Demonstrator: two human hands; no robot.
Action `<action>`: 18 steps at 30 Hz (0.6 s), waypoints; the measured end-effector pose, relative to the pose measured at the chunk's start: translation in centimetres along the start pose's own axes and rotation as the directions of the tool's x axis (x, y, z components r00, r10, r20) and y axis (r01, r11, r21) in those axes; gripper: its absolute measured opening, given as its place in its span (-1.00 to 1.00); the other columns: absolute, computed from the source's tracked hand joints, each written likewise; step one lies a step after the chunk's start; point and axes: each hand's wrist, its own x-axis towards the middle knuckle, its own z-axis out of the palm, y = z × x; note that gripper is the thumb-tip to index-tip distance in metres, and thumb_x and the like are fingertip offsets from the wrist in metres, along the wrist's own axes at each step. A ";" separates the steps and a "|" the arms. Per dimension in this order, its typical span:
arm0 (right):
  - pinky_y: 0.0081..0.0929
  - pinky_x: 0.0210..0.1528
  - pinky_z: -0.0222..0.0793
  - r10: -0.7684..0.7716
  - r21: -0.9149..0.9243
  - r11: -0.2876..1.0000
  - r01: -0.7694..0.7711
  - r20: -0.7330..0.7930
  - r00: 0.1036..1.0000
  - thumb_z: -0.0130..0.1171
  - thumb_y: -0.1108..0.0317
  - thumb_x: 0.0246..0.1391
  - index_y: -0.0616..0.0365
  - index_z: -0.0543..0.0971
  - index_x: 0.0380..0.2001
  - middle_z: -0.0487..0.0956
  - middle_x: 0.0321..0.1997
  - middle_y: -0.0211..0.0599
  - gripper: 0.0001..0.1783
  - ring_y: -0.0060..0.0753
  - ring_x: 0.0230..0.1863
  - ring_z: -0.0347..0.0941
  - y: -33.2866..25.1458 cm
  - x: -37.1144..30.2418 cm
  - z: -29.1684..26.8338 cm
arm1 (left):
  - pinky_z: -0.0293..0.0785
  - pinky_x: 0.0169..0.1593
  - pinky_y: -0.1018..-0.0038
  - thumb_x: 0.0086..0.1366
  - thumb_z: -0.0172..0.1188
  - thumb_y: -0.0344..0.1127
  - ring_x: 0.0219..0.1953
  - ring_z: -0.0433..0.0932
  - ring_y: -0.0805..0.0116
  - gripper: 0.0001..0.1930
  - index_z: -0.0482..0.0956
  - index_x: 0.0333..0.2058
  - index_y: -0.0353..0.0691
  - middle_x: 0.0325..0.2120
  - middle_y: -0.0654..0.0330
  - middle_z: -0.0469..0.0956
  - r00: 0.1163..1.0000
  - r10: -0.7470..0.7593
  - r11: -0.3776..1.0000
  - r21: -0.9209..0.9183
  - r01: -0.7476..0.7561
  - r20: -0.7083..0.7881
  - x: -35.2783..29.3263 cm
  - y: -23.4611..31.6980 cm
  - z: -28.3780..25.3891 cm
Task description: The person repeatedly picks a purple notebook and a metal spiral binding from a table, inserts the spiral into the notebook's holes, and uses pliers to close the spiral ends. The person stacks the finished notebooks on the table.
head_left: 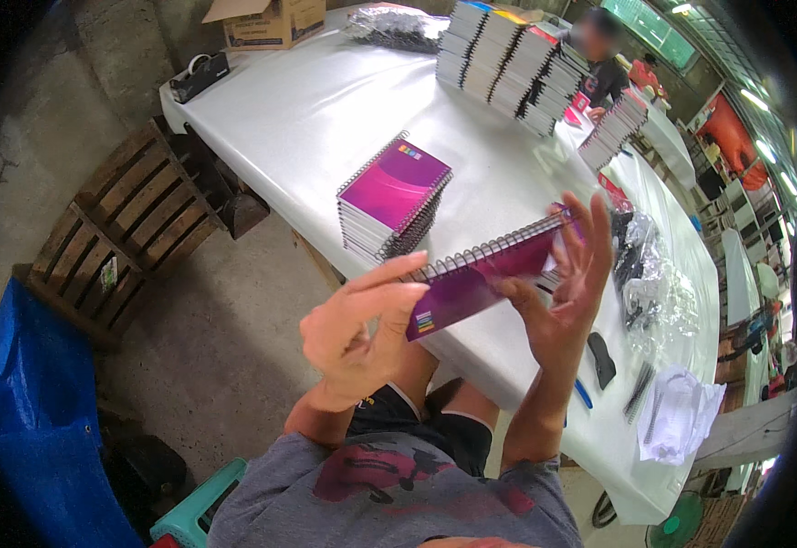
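Observation:
A purple spiral-bound notebook (462, 294) is held up at a slant before me, its wire coil along the upper edge. My left hand (353, 324) pinches its left end beside the coil. At the other end, my right hand (567, 292) grips it, thumb against the cover and fingers up near the coil's end. Just beyond, on the white-covered table (298, 119), stands a neat stack of matching purple notebooks (397, 183).
Tall stacks of spiral-bound books (503, 64) stand at the far side, near another person (604, 73). A tape dispenser (200, 77) and a cardboard box (275, 23) sit far left. Clear plastic wrapping (659, 292), a dark flat tool (601, 361) and crumpled white plastic (680, 416) lie right.

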 end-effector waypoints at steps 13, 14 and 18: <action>-0.71 -0.47 0.35 0.298 0.401 0.848 -0.347 0.182 0.937 0.28 0.46 -0.06 0.32 0.57 -0.17 0.60 -0.37 -0.24 -0.68 -0.63 -0.42 0.47 6.8 8.5 8.3 | 0.45 -0.27 0.67 0.20 0.19 -0.44 -0.33 0.55 0.53 -0.78 0.56 -0.18 -0.40 -0.32 0.11 0.59 0.889 -0.345 0.937 -0.061 0.343 -0.302 5.3 -7.1 -0.7; -0.72 -0.46 0.35 0.321 0.370 0.850 -0.374 0.198 0.926 0.28 0.45 -0.06 0.33 0.57 -0.17 0.61 -0.41 -0.24 -0.67 -0.65 -0.44 0.46 7.9 8.7 9.0 | 0.46 -0.20 0.56 0.22 0.18 -0.37 -0.26 0.55 0.44 -0.79 0.59 -0.19 -0.33 -0.34 0.13 0.60 0.888 -0.333 0.932 0.029 0.360 -0.317 5.1 -8.7 -1.0; -0.59 -0.38 0.40 0.338 0.161 0.914 -0.372 0.204 0.919 0.26 0.25 -0.03 0.25 0.61 -0.20 0.62 -0.46 -0.24 -0.65 -0.57 -0.49 0.47 13.1 7.5 11.1 | 0.40 -0.05 0.40 0.23 0.19 -0.23 -0.12 0.53 0.29 -0.75 0.61 -0.20 -0.25 -0.30 0.16 0.61 0.928 -0.247 0.875 0.349 0.337 -0.278 3.3 -12.0 -1.5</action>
